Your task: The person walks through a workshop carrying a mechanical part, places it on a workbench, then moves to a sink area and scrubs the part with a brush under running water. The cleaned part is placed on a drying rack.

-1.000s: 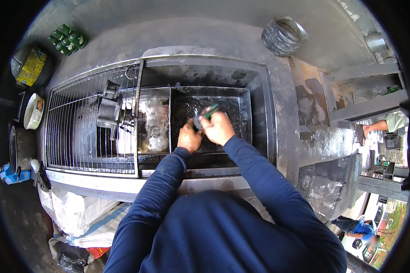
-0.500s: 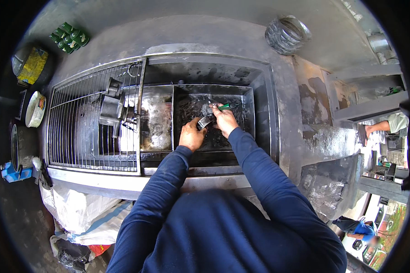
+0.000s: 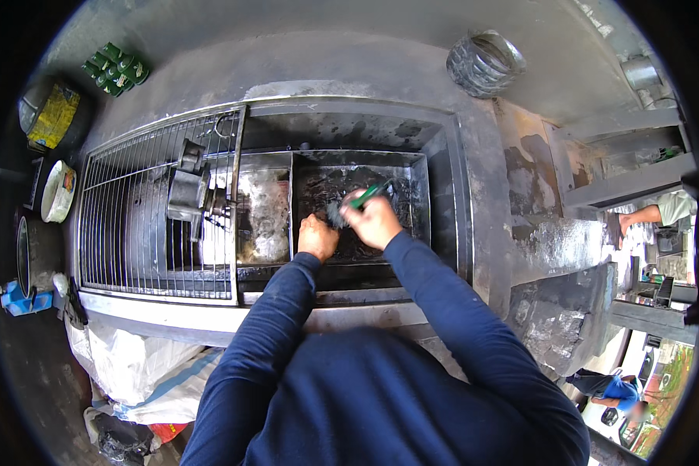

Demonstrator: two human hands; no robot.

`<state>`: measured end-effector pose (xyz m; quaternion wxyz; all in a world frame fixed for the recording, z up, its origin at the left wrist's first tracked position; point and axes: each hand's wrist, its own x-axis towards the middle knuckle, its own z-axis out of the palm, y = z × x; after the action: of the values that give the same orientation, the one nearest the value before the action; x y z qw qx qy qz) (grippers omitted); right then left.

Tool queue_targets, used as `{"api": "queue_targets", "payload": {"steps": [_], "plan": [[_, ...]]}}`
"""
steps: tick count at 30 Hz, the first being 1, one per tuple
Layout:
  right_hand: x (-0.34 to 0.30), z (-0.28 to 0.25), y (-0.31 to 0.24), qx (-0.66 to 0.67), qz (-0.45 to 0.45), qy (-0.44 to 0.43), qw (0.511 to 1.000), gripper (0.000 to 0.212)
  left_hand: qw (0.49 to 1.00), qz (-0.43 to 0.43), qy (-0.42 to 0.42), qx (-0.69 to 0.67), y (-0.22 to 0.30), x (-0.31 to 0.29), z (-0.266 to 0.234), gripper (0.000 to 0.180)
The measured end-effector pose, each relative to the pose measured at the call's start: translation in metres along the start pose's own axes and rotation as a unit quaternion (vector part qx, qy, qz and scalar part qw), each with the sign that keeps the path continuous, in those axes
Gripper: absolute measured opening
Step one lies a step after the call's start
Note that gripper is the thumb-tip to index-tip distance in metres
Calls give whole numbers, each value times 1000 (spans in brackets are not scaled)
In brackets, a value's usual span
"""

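Green bottles [image 3: 117,68], foil roll [image 3: 485,62]

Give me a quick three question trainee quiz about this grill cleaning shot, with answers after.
1. True or false: the right hand holds a green-handled brush.
2. Where is the left hand? A) on the wire grate B) inside the dark tray C) on the foil roll
3. Fill in: the wire grate lies to the person's ____ of the tray.

Key: 1 true; 2 B; 3 left.
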<state>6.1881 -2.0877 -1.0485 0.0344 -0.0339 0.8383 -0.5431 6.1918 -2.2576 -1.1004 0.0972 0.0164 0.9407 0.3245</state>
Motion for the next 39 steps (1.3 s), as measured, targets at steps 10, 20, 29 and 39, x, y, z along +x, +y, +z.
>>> {"api": "queue_targets", "payload": {"steps": [10,20,29,39], "plan": [[1,-11,-25,-14,94,159,983,10,988,17,35,-152,27,-13,-17,33],[-1,-1,-23,-88,-51,23,995,10,989,20,16,-143,13,-8,-13,53],[18,-26,116,-147,222,149,952,26,982,0,75,-172,14,-7,-18,57],[21,-22,22,-12,14,-9,1000,19,947,-23,-7,-321,2,7,-9,27]]}}
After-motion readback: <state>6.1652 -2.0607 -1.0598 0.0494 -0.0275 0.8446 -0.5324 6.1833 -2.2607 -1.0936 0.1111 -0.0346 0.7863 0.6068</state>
